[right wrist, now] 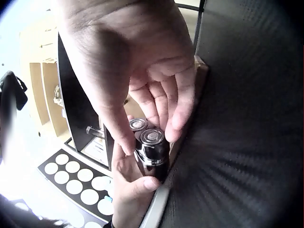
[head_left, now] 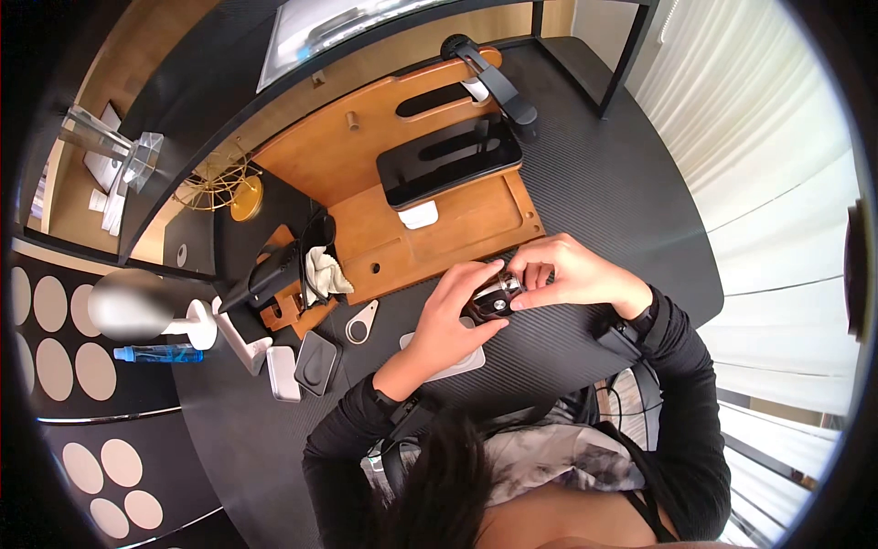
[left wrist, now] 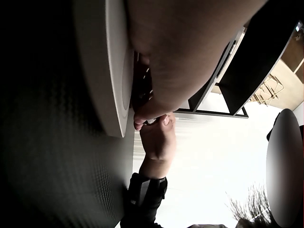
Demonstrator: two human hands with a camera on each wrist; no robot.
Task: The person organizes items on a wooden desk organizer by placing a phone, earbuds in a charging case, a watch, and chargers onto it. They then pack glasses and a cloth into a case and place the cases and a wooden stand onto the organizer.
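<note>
Both hands meet over the dark table at a small black and silver shaver (head_left: 497,300). The left hand (head_left: 450,320) grips its dark body, thumb along the near side. From the other side the right hand (head_left: 569,273) pinches the head end between thumb and fingers. Two round metal heads of the shaver (right wrist: 153,137) show in the right wrist view, with the right hand (right wrist: 137,71) around them and the left hand (right wrist: 130,190) below. In the left wrist view the left forearm and palm hide most of the shaver.
A wooden organizer (head_left: 366,265) holding a black tray (head_left: 448,165) stands behind the hands. Under the left hand lies a pale flat dish (head_left: 465,366). Two small cases (head_left: 316,362), a ring-shaped tag (head_left: 361,322), a white stand (head_left: 240,337) and a blue bottle (head_left: 160,354) are leftward.
</note>
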